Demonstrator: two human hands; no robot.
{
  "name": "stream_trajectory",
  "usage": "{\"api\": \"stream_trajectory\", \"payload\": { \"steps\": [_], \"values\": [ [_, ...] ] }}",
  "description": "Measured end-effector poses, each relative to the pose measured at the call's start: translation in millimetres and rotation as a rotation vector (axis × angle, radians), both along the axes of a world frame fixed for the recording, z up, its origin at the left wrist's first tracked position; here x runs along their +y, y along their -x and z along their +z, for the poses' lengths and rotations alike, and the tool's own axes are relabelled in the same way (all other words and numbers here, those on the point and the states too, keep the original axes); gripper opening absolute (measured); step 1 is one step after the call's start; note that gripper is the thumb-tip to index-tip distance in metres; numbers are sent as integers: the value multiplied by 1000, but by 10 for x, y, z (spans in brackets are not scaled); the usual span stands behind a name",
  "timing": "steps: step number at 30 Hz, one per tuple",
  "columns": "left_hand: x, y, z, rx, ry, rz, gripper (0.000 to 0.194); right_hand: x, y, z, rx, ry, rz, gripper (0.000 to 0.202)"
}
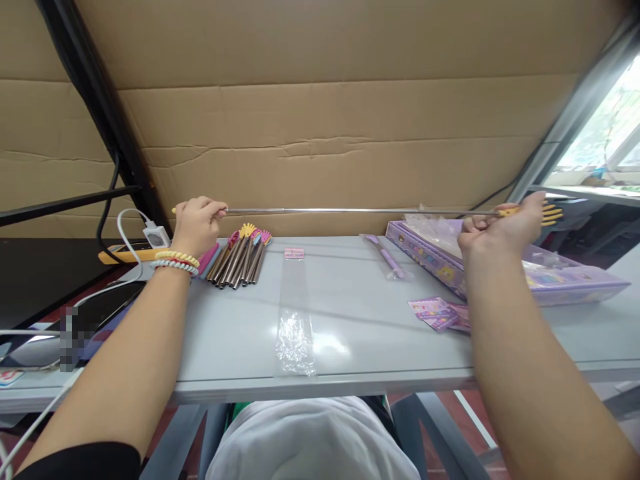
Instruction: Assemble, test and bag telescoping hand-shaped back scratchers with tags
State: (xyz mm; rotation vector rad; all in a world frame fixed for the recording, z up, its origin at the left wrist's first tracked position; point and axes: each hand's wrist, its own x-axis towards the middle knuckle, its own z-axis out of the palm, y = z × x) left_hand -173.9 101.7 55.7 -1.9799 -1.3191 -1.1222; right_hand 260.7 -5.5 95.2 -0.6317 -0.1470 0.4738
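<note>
A telescopic back scratcher [350, 211] is stretched out level above the table, its thin metal rod running between my hands. My left hand [199, 219] is closed around its handle end, with a yellow tip poking out on the far side. Fingers of my right hand [503, 227] are wrapped about the other end, where the yellow claw-shaped head sticks out to the right. Just below my left hand lies a bunch of back scratchers [240, 260] with yellow and pink heads. A clear plastic sleeve [294, 313] with a pink header lies flat in the middle.
Near my right forearm are an open purple box [425, 257] holding clear plastic bags, and several purple cards [434, 313]. A wrapped purple stick [387, 257] lies left of the box. A white charger [157, 235], cables and a phone sit at left. Cardboard [320, 113] walls the back.
</note>
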Motion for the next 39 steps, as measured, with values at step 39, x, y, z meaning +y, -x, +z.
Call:
{"api": "stream_trajectory", "payload": {
  "steps": [39],
  "values": [
    [-42,117,-28,36,87,189,11,101,-147,-149,-216,52,-154,12]
  ]
}}
